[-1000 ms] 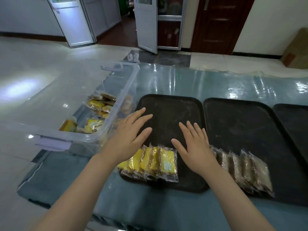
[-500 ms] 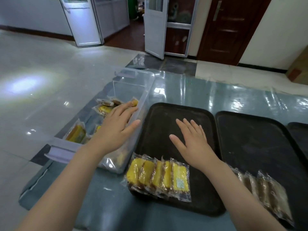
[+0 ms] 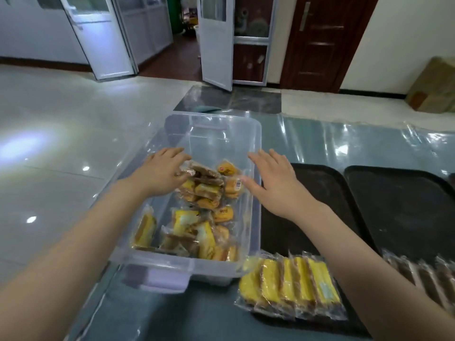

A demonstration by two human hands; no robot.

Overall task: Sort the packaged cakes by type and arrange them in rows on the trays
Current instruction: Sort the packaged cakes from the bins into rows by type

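A clear plastic bin holds a loose heap of packaged cakes, yellow, brown and round orange ones mixed. My left hand reaches into the bin, its fingertips touching a brown cake packet on top of the heap. My right hand hovers open with spread fingers over the bin's right rim, holding nothing. A row of yellow cakes lies at the near edge of the left black tray. Brown cakes line the near edge of the second tray.
The bin and trays stand on a table under a shiny blue-grey plastic cover. A third tray's corner shows at the far right edge. Beyond the table are a glossy tiled floor, open white doors and a brown cardboard box.
Both hands moved left from above the left tray to the bin. My left hand went from the bin's rim down onto the heap. The view swung left.
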